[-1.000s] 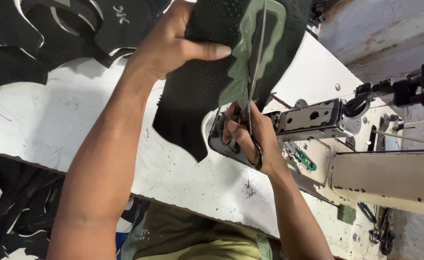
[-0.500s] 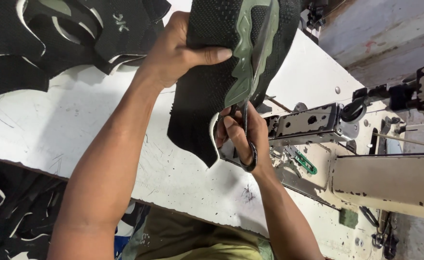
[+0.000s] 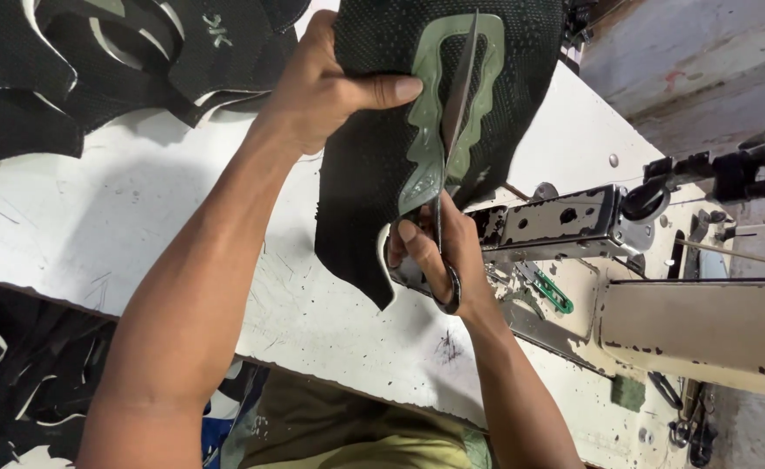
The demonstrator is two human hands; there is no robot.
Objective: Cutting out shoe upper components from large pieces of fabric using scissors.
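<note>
**stitchfan:** So what's being held here? The left hand (image 3: 330, 87) is clamped on the upper edge of a black mesh shoe upper (image 3: 374, 165), thumb across the front, and it hangs lifted over the white worktable (image 3: 122, 217) just beside the sewing machine (image 3: 660, 321). The right hand (image 3: 443, 252) has its fingers through the loops of a pair of scissors (image 3: 448, 174), gripping them with the blades running up through the pale green overlay (image 3: 439, 113) on the mesh.

**lastmaker:** Looks light and floppy to me, since the lower corner droops on its own. The mesh is soft, but the green patch probably stays a bit stiffer and slicker. I'd pinch it close to the cut line like that, so it stays taut.

**stitchfan:** Any bins or trays?

**lastmaker:** None I can see. There's just a loose heap of more black cut pieces (image 3: 96, 61) on the table's far left, well apart from the scissors.
</note>
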